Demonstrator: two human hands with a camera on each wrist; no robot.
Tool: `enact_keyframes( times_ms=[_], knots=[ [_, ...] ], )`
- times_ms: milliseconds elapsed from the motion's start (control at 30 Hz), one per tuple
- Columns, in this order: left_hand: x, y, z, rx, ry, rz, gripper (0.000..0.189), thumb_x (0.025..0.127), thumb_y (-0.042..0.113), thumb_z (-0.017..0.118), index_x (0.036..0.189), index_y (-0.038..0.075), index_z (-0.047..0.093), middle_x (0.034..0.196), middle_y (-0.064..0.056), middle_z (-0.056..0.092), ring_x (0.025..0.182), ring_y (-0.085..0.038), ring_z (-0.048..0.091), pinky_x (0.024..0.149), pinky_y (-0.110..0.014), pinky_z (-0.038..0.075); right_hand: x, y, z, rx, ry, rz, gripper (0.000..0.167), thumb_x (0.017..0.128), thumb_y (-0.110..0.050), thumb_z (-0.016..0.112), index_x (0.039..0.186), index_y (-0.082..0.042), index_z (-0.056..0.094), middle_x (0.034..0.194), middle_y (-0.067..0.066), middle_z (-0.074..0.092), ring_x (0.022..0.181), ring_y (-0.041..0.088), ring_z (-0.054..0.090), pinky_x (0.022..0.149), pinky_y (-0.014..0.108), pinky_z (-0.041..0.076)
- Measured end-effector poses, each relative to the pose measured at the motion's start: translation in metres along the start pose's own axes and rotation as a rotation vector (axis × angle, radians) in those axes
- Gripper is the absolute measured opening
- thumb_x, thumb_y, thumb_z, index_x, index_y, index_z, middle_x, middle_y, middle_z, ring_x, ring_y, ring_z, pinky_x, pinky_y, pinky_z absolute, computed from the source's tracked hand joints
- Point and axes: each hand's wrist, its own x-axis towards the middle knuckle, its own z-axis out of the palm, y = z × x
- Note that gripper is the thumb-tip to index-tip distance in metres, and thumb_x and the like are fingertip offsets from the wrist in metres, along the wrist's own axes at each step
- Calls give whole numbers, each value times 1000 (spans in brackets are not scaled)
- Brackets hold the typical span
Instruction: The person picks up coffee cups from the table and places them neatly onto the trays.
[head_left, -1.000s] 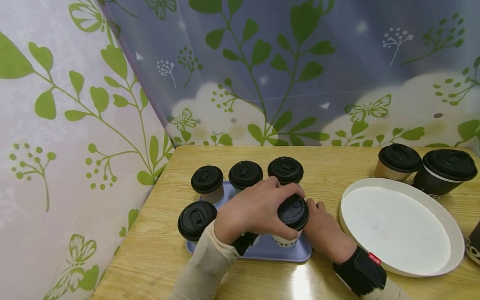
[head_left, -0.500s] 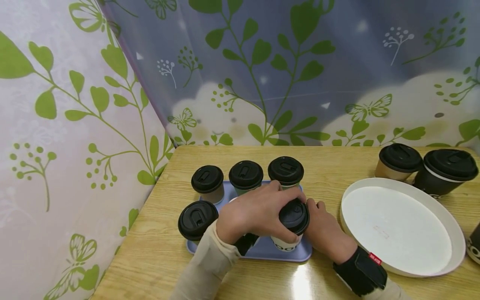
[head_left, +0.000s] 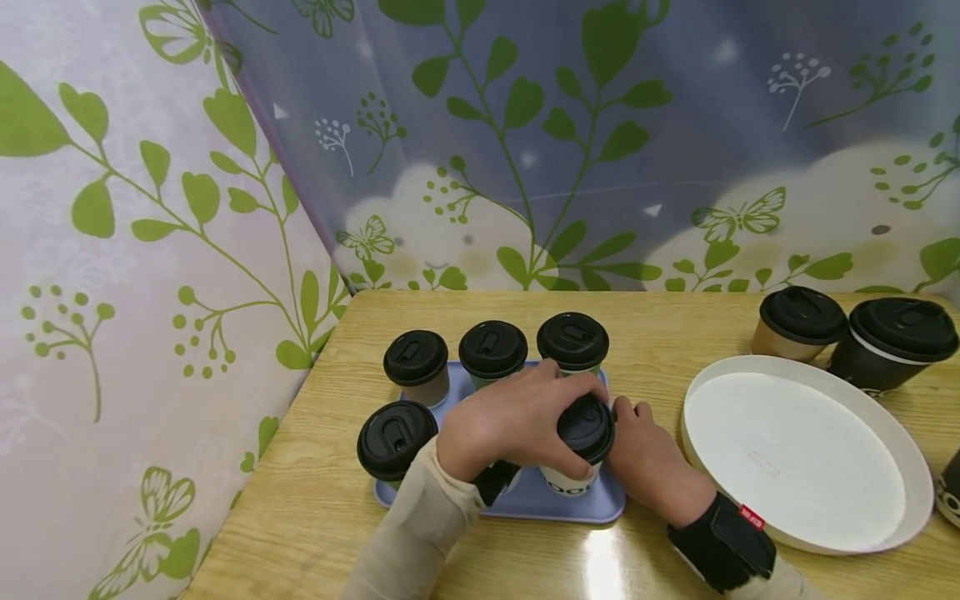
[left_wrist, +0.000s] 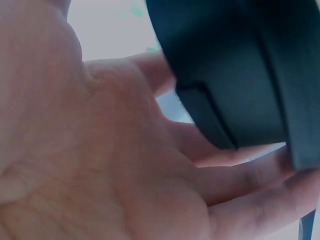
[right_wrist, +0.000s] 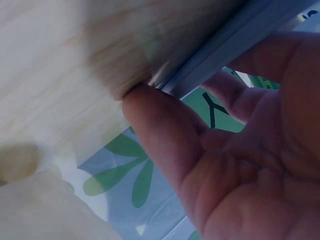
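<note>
My left hand (head_left: 510, 421) reaches across a blue-purple tray (head_left: 540, 504) and grips a white paper cup (head_left: 567, 481) by its black lid (head_left: 586, 429), at the tray's front right. In the left wrist view the dark lid (left_wrist: 235, 75) fills the space between thumb and fingers. My right hand (head_left: 651, 462) holds the tray's right side; the right wrist view has its fingers around the tray edge (right_wrist: 215, 60), close to the tabletop. Black-lidded cups stand along the tray's back: a brown one (head_left: 416, 367), a green one (head_left: 492, 354) and another (head_left: 573, 343). One more lidded cup (head_left: 395, 442) stands front left.
A round white tray (head_left: 795, 450) lies on the wooden table (head_left: 300, 500) to the right. Behind it stand a kraft paper cup (head_left: 798, 325) and a larger black cup (head_left: 885, 346). Another dark cup is cut off at the right edge. Patterned curtains (head_left: 465, 167) border the table.
The white cup under my left hand tilts and shifts slightly, now a little further left on the tray. My right hand keeps its place at the tray's side.
</note>
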Motion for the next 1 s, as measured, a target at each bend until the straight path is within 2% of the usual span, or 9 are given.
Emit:
enact_keyframes(
  times_ms=[333,567,767,1000],
  knots=[
    [4,-4,2,-10,-7,-25,60,81,33,87,135,31,60,119,-3,55,92,-14,55,78,-29,49,-1,1,3,-100,57,-73,16,97,0,62,109,9,67,97,23,49,82,37,48,52,47,53],
    [6,-4,2,0,-27,-48,64,82,34,87,139,31,58,124,-5,55,95,-15,56,80,-30,50,-1,1,1,-93,14,-61,20,100,-3,60,114,9,67,100,23,49,82,35,46,52,44,52],
    [7,-4,2,-9,-43,-62,65,81,34,87,139,31,58,125,-5,55,94,-16,58,79,-30,50,-2,1,0,-79,43,-71,22,99,-2,60,119,5,65,99,23,49,81,36,46,52,45,51],
    [7,-3,2,-18,-64,-76,65,81,34,87,139,32,57,126,-5,54,95,-17,57,78,-30,50,-2,2,1,-69,39,-65,20,100,-3,61,117,7,66,98,22,49,81,35,45,52,44,51]
  ],
)
